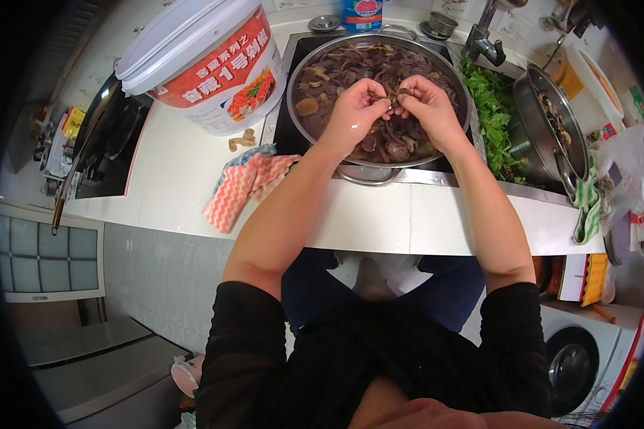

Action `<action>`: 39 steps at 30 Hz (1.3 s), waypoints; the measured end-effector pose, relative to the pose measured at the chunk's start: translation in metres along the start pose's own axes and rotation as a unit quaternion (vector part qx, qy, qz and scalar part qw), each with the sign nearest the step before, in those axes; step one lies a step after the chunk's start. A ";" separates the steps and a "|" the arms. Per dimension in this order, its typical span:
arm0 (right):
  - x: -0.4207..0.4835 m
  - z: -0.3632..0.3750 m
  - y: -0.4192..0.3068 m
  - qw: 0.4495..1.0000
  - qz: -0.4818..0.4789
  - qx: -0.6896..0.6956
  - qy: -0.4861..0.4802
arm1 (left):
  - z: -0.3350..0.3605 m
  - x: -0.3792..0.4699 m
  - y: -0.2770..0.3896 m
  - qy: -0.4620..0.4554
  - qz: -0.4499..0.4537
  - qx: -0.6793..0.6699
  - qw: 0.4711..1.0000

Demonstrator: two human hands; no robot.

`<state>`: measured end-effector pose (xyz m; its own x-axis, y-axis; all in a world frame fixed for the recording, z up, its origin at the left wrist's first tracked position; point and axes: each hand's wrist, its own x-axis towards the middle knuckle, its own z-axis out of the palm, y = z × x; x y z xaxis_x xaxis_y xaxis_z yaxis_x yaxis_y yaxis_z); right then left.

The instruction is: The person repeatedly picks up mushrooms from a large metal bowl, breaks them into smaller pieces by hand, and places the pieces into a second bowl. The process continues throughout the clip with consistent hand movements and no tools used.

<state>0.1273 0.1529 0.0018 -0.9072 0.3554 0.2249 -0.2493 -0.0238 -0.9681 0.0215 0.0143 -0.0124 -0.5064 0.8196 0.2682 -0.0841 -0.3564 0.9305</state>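
Note:
A wide steel basin (375, 164) with two loop handles sits on the dark sink area, full of dark water and purplish-brown pieces that look like mushrooms (349, 64). Over its middle, my left hand (366, 107) and my right hand (421, 104) are close together, fingertips almost touching. Each pinches a small brown piece (389, 102), seemingly one piece held between both; the fingers partly hide it. The left hand looks wet. An orange-brown piece (307, 106) floats at the basin's left side.
Left of the basin stand a large white plastic bucket (209, 69), a small scrap (241, 140) and striped cloths (241, 187). To the right lie leafy greens (485, 112) and a tilted steel pot (555, 123). A faucet (483, 45) rises behind, and a wok (99, 128) is far left.

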 end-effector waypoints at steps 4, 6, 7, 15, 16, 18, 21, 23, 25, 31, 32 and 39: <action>0.000 -0.006 -0.004 0.998 0.012 0.057 0.006 | -0.001 0.000 0.005 0.005 -0.019 -0.047 0.999; 0.000 -0.009 -0.005 0.997 0.028 0.075 0.017 | -0.001 0.000 0.007 0.010 -0.031 -0.071 0.997; -0.001 -0.011 -0.006 0.996 0.025 0.087 0.014 | -0.002 0.000 0.008 0.015 -0.042 -0.082 0.996; -0.001 -0.017 -0.006 0.993 0.038 0.114 0.009 | -0.003 0.001 0.015 0.007 -0.071 -0.198 0.978; -0.001 -0.017 -0.006 0.993 0.037 0.115 0.007 | -0.003 0.001 0.016 0.006 -0.077 -0.206 0.976; -0.002 -0.016 -0.006 0.992 0.042 0.115 0.008 | -0.003 0.001 0.015 0.011 -0.090 -0.215 0.972; -0.003 -0.014 -0.007 0.993 0.034 0.110 -0.004 | -0.003 0.000 0.011 0.014 -0.124 -0.188 0.974; -0.004 -0.016 -0.007 0.996 0.037 0.086 0.007 | -0.004 -0.002 0.009 0.001 -0.159 -0.128 0.979; -0.004 -0.020 -0.009 0.998 0.032 0.048 0.021 | -0.005 -0.003 0.007 -0.008 -0.211 -0.123 0.970; -0.005 -0.010 -0.019 0.994 -0.004 -0.080 0.077 | -0.001 -0.005 0.004 0.047 -0.267 -0.277 0.922; -0.008 0.000 -0.018 0.991 -0.043 -0.117 0.049 | -0.001 -0.005 0.005 0.059 -0.271 -0.322 0.905; 0.029 -0.012 -0.017 0.973 -0.036 -0.224 -0.028 | -0.009 -0.003 0.005 0.184 -0.301 -0.383 0.854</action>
<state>0.1093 0.1743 0.0230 -0.9133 0.2884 0.2875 -0.1515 0.4145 -0.8973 0.0148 0.0062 -0.0107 -0.3967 0.8116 -0.4289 -0.8894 -0.2242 0.3984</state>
